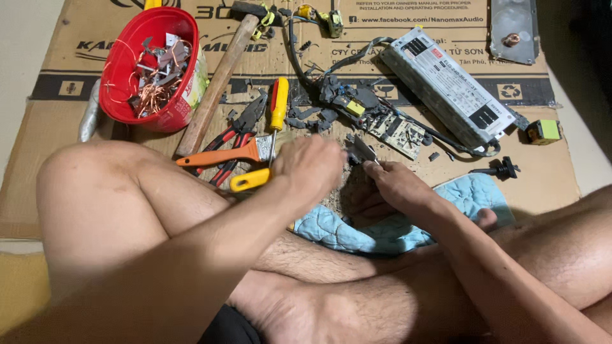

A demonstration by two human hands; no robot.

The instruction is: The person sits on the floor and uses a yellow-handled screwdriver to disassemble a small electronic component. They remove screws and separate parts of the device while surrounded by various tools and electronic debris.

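While the left hand (310,167), closed in a fist, brings a tool to the small dark part (361,151) that the right hand (395,185) pinches above the cardboard (548,172), the prying step seems underway, calling next for steady levering.

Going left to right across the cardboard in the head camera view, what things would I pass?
Red bowl of copper scraps → wooden-handled hammer → yellow-handled screwdriver → broken circuit board → long grey metal power unit → small yellow block.
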